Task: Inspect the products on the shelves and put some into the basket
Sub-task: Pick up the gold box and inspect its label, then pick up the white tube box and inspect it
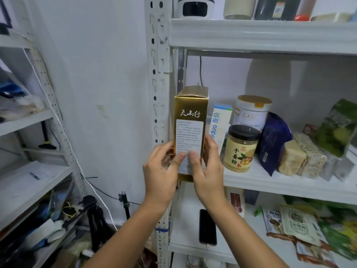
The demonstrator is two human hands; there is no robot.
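— Where was the gold box (190,120)?
— Upright at the frame's centre, in front of the shelf (270,182). Left hand (164,171) and right hand (207,167) gripped its lower end, thumbs on the label, likely to read it.
— And the ginger jar (240,149)?
— At three o'clock, shelved.
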